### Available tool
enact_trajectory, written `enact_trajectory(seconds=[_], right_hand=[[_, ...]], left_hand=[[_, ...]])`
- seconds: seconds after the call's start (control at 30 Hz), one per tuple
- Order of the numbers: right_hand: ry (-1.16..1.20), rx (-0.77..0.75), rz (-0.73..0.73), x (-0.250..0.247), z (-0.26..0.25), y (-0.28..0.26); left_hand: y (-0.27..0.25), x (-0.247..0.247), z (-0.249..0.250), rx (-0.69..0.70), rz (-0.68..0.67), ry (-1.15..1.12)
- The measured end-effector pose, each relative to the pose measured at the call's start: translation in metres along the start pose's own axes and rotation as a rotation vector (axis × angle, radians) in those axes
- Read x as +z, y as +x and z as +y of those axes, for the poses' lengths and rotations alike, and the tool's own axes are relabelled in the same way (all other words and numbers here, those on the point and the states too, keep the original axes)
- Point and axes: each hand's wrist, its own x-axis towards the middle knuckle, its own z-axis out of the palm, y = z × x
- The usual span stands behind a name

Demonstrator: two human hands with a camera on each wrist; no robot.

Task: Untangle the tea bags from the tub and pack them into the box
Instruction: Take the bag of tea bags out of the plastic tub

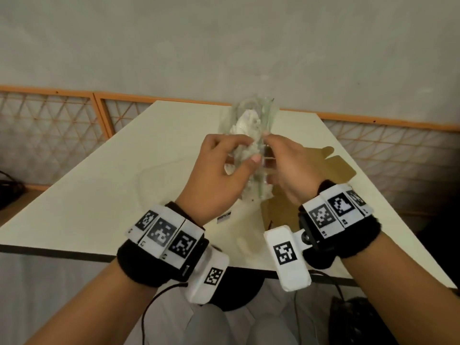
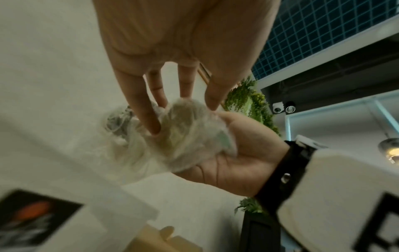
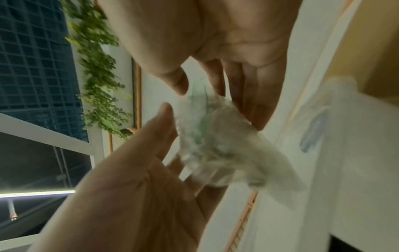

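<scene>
Your wrists carry black bands with white, square-coded marker blocks. Above the matte cream table (image 1: 104, 175), your left hand (image 1: 219, 175) and right hand (image 1: 288, 170) face each other, fingers curled inward, together pinching a soft, crumpled clump of translucent white tea bags (image 2: 190, 136) with thin strings. Beneath your right hand lies the flat brown cardboard box (image 1: 341, 168), flaps open. Beyond your hands stands the clear plastic tub (image 1: 251, 115), holding more white tea bags.

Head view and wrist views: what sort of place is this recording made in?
Probably an office or studio interior, not a home kitchen: a plain white table by an orange-framed lattice partition, hanging greenery, and ceiling-mounted security cameras.
</scene>
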Motion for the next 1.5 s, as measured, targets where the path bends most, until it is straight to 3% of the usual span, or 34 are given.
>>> enact_trajectory(seconds=[0.07,0.2,0.27,0.33,0.4,0.47,0.73,0.8,0.87,0.93,1.0,1.1,1.23,1.5], right_hand=[[-0.047,-0.036,0.012,-0.008,-0.005,-0.004],[-0.153,-0.092,0.169,-0.023,0.006,-0.010],[-0.171,-0.067,0.215,-0.033,0.011,-0.012],[-0.216,-0.026,0.285,-0.044,0.015,-0.012],[-0.200,0.008,0.341,-0.056,0.022,-0.008],[-0.150,0.032,0.351,-0.063,0.026,-0.005],[-0.103,-0.013,0.262,-0.054,0.014,-0.010],[-0.108,-0.005,0.222,-0.052,0.013,-0.008],[-0.123,-0.024,0.217,-0.048,0.012,-0.004],[-0.186,-0.060,0.237,-0.042,0.012,-0.001],[-0.252,-0.118,0.241,-0.032,0.009,0.000],[-0.257,-0.220,0.151,-0.019,0.004,-0.001],[-0.235,-0.280,0.034,-0.019,-0.005,-0.002],[0.002,-0.142,0.012,-0.022,-0.002,0.000]], left_hand=[[-0.001,0.006,0.007,0.052,-0.063,0.026],[-0.010,0.017,0.007,0.135,-0.158,0.125],[-0.021,0.019,0.001,0.139,-0.154,0.373],[-0.031,0.015,-0.007,-0.037,-0.287,0.733],[-0.033,0.008,-0.015,-0.213,-0.478,0.932],[-0.028,0.001,-0.020,-0.255,-0.588,0.907],[0.015,-0.028,-0.035,-0.312,-0.741,0.887],[0.022,-0.034,-0.034,-0.309,-0.704,0.926],[0.026,-0.034,-0.024,-0.207,-0.522,0.863],[0.028,-0.026,-0.010,-0.059,-0.222,0.562],[0.028,-0.010,0.011,-0.055,-0.076,0.220],[0.034,0.012,0.028,-0.217,-0.095,-0.114],[0.044,0.016,0.028,-0.263,-0.050,-0.191],[0.041,0.008,0.016,-0.317,-0.082,-0.421]])
